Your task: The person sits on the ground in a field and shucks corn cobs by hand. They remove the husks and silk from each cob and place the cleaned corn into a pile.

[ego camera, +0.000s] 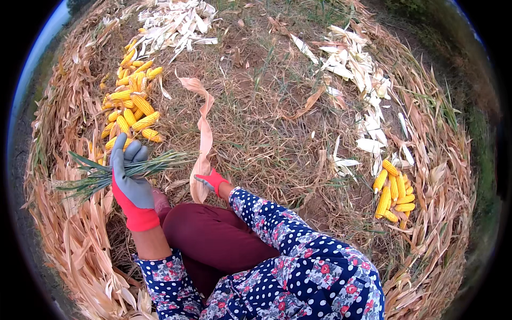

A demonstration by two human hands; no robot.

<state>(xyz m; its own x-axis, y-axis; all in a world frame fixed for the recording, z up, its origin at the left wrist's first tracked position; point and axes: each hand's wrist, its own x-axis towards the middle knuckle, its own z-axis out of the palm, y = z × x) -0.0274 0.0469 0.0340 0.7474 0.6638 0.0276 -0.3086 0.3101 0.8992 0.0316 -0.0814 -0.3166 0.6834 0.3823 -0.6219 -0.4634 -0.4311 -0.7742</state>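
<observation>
My left hand (132,172), in a grey and red work glove, is closed around a bundle of green grass stalks (94,176). The stalks stick out on both sides of the fist. Low beside my knee, my right hand (210,181) wears a matching glove and grips the lower part of a long dry corn leaf (206,136). The leaf stretches away from me in a twisted strip over the ground. Just beyond my left hand lies a heap of husked yellow corn cobs (134,104).
Dry corn stalks (68,224) are piled along the left, and more stalks (436,208) along the right. A smaller group of cobs (394,192) lies at right. Pale husks are heaped at the far left (180,24) and far right (360,68). Straw-covered soil (260,120) lies between.
</observation>
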